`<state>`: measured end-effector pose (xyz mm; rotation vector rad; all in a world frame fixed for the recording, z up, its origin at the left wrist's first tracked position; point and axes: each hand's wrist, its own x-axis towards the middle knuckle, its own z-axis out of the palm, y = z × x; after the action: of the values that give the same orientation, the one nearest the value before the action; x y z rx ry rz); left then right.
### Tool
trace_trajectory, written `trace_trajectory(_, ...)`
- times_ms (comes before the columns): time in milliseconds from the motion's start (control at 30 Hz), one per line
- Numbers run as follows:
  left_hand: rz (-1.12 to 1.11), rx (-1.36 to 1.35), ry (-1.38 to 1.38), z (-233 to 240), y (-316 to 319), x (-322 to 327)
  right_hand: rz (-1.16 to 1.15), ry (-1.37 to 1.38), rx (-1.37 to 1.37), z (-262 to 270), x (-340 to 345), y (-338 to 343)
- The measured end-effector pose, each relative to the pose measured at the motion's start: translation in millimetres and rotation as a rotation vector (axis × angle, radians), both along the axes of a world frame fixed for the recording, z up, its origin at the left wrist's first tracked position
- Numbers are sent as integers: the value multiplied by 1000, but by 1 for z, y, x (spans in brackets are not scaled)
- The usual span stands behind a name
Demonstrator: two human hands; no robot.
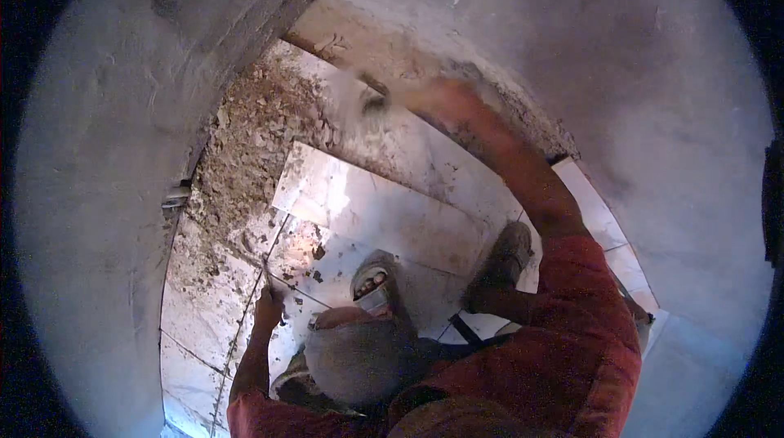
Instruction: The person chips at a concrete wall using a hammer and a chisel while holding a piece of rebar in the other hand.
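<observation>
Blurred by motion, my right hand (pixel 450 96) reaches far forward, low over the edge of the floor near the far wall. A dark, smeared object (pixel 374 95) shows just left of its fingers; whether the hand grips it is unclear. My left hand (pixel 268 309) is low at the left, its fingers closed around a thin hand tool (pixel 266 275) whose tip is at a tile joint. Between the hands lies a pale marbled floor tile (pixel 392 205), set at an angle over other tiles. Crumbly brown mortar debris (pixel 257 125) covers the floor beyond my left hand.
A rough plastered wall (pixel 104 193) rises on the left, another (pixel 612 70) ahead and right. Along the far wall runs a bare earthen strip (pixel 361 33). My shod feet, one in an open-toed shoe (pixel 372 285), stand on the tiles. A metal pipe end (pixel 176 196) juts from the left wall.
</observation>
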<state>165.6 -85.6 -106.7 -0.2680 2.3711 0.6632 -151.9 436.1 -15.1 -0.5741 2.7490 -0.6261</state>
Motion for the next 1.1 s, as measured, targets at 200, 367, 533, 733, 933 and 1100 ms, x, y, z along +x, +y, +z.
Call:
trace_trajectory(200, 21, -140, -18, -3, 7, 4, -304, -6, 329, -9, 9, -9)
trace_trajectory(367, 57, -102, -82, 6, 8, 0, 223, 265, 95, 23, 24, -60)
trace_trajectory(533, 5, -19, -11, 9, 7, -2, -256, -3, -112, 43, -3, -26)
trace_trajectory(733, 177, -56, -104, 25, 20, -6, -219, -23, 214, 13, 25, -46)
trace_trajectory(933, 85, 21, -24, 17, 11, -6, 261, 273, 73, 4, -8, -24)
trace_trajectory(1100, -38, -121, 37, 6, 6, 7, -448, -379, 213, 2, -28, 1)
